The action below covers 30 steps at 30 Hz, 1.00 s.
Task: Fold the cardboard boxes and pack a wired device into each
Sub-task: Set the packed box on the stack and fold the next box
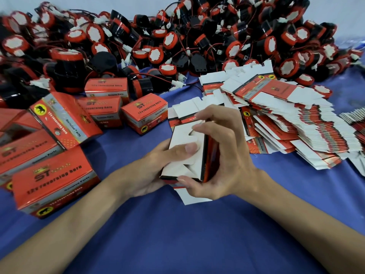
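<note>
While both hands grip it, the box (182, 135) sits low over the desk (177, 234) at the centre of the view. Contact with the desk cannot be determined. The box end made of white flaps faces up toward the camera. These flaps are partly folded inward and overlap. The red printed wall faces right.

The left hand (146, 175) cups the box from the left and from below. The left thumb (185, 150) presses flat on the white flaps. The right hand (227, 159) curls round the red wall, with its fingers reaching over the far edge. The right thumb (187, 179) pinches the near corner. One loose flap (189, 196) hangs below the box, under the right thumb.

Flat boxes (292, 123) lie in a fanned pile just right of the hands, and a few more lie directly behind the held box. A second pile (353, 119) shows at the right edge.

Folded boxes (55, 180), red with black lettering, are grouped on the left of the desk, some touching.

Devices (177, 36) fill the far side of the desk in a deep heap. They are black and red with round white faces, thin wires and white plugs.

A blue cloth covers the desk.
</note>
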### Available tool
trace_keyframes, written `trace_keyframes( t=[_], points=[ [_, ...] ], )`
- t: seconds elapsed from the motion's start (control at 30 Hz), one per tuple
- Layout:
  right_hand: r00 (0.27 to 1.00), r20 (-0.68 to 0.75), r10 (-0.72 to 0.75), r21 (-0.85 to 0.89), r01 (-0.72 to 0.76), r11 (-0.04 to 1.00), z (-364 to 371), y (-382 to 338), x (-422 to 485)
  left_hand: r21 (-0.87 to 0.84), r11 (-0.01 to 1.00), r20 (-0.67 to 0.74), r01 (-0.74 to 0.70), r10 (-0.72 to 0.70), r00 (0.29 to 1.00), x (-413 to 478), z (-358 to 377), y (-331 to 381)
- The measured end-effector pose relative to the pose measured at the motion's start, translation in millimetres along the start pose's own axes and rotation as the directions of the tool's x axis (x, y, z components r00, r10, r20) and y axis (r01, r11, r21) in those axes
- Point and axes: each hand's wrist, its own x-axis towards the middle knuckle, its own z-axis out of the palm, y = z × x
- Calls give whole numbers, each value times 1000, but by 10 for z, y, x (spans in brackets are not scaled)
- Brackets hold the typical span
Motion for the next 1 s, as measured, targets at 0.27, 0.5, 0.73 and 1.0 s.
trace_keyframes(
  t=[0.27, 0.5, 0.73, 1.0],
  points=[
    [1000, 16, -10, -12, 10, 1000, 3, 19, 7, 42, 999, -79, -35, 38, 996, -9, 11, -2],
    [996, 70, -53, -46, 56, 997, -1, 37, -2, 98, 989, -116, -114, 126, 985, 23, 53, -40],
    [998, 36, -60, -69, 62, 996, -31, 25, 64, -65, 991, -29, -113, 111, 993, 75, 35, -28],
    [976, 78, 205, -213, -185, 959, 5, 28, 3, 110, 921, -437, -375, 383, 814, 108, -59, -79]
  ],
)
